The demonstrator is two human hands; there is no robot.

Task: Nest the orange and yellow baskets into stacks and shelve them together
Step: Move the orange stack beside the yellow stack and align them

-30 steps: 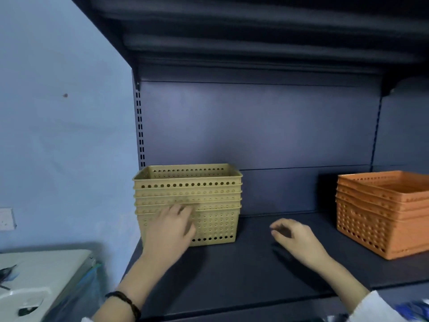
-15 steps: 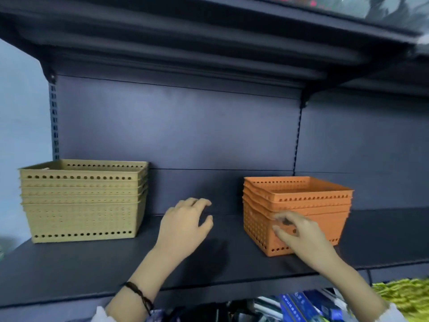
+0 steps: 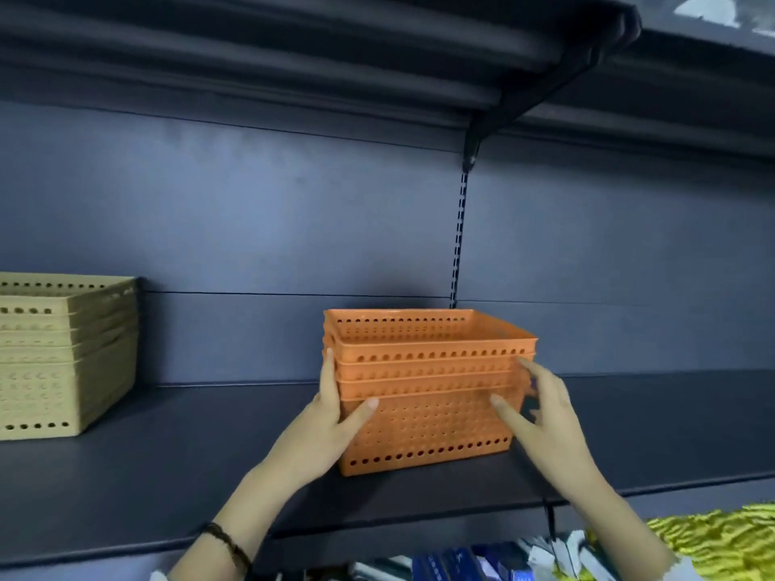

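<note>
A nested stack of orange perforated baskets (image 3: 432,417) stands on the dark shelf (image 3: 188,463), near its front edge at centre. My left hand (image 3: 331,425) grips the stack's left front corner, fingers on the left side and thumb on the front wall. My right hand (image 3: 545,421) is at the stack's right front corner, fingers spread, thumb touching the front wall. A nested stack of yellow baskets (image 3: 63,358) stands on the same shelf at the far left, apart from the orange stack and partly cut off by the frame.
A dark back panel with a slotted upright (image 3: 459,236) rises behind the baskets. Another shelf (image 3: 335,48) hangs overhead. Below the shelf edge lie blue and white packaged goods (image 3: 482,564) and a yellow crinkled item (image 3: 721,543).
The view has swung right from the yellow stack to the orange one. Both hands left the yellow stack's area and closed in on the orange stack, one at each front corner.
</note>
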